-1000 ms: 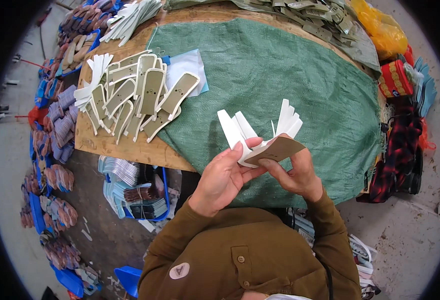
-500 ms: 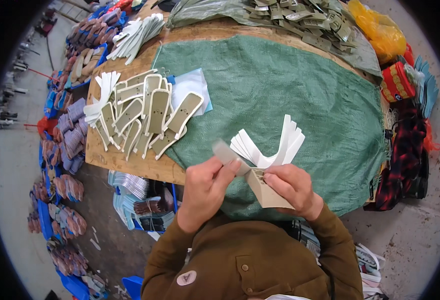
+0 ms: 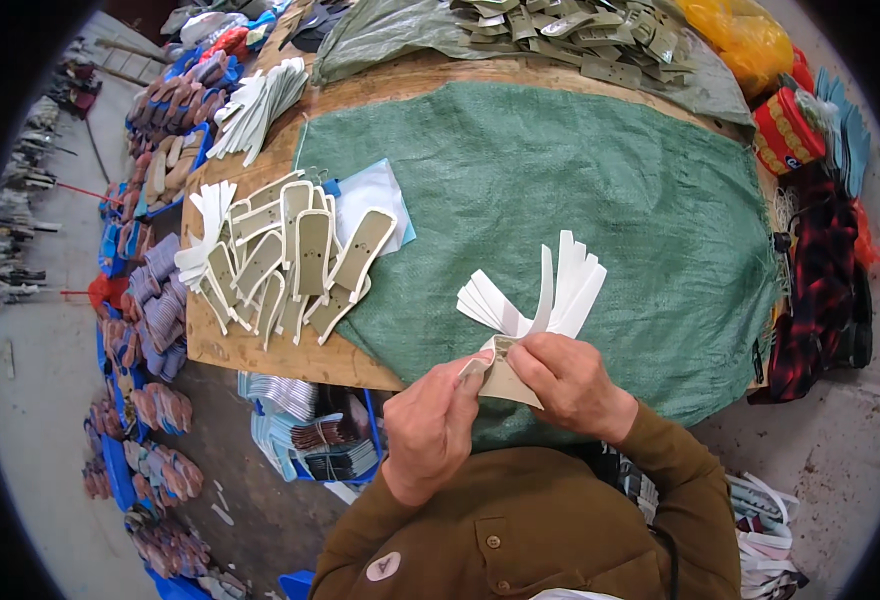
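Observation:
A beige piece point(image 3: 510, 388) with small holes near its upper edge is stretched between my two hands, over the near edge of the green woven sheet point(image 3: 600, 170). My left hand point(image 3: 430, 420) pinches its left end, where a pale edge curls over. My right hand point(image 3: 572, 385) grips its right side, fingers closed, hiding that part. Just beyond my fingers, fanned white strips point(image 3: 575, 285) lie on the sheet. One greyer strip point(image 3: 543, 290) stands up among them; whether it joins the beige piece I cannot tell.
At the left of the wooden table point(image 3: 360, 372) lie a pile of white-rimmed olive pieces point(image 3: 312, 255), white strips point(image 3: 205, 225) and a clear bag point(image 3: 365, 205). More olive pieces point(image 3: 610, 40) are heaped at the back. Blue crates of bundled parts point(image 3: 320, 430) stand below the left edge.
My left hand has brought the raised grey-beige flap down and curled it against the beige piece. The right hand has shifted slightly left, and the view has moved a little.

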### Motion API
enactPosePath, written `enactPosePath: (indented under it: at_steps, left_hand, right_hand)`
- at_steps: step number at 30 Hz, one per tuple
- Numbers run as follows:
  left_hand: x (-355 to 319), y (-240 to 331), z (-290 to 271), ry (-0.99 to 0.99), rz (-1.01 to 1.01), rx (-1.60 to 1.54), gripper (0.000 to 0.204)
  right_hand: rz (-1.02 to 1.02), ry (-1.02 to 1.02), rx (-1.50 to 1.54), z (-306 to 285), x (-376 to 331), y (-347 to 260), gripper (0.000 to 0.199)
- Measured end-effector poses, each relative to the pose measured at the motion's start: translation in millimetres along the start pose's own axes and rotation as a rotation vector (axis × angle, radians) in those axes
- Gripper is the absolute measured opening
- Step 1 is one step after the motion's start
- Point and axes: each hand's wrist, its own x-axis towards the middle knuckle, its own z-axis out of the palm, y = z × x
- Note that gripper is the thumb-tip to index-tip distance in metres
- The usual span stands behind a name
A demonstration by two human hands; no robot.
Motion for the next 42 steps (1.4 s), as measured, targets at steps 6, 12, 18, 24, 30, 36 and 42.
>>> enactPosePath:
  at_steps: [6,12,18,24,30,36,42]
  left_hand:
    - [-4,0,-2,0.073,-0.049,-0.205,0.016]
    - [7,-1,5,0.130,-0.161,-0.413,0.023]
    - [-2,-18,0,-0.031,-0.071,-0.210,0.014]
    - [-10,-23,13,0.132,-0.223,-0.351,0.010]
    - [-8,-14,16,0.129,-0.128,-0.151,0.011]
    - [-6,-14,17,0.181,-0.031,0.007,0.020]
    - [16,4,9,-0.004,-0.293,-0.925,0.046]
  right_hand:
    - [0.044,-0.014,-0.078,14,-7,4,0.028]
    - [0.058,0.032,-0.132,4,-4,2,0.023]
    - [0.039,0.049,-0.130,5,-3,3,0.023]
    - [0.035,0.064,-0.099,8,-5,-2,0.022]
    - [0.111,0.007,-0.113,7,0,-9,0.021]
    - [0.163,0.004,-0.065,12,12,-14,0.016]
    - [0.427,-0.026,0.481,-35,29,-26,0.031]
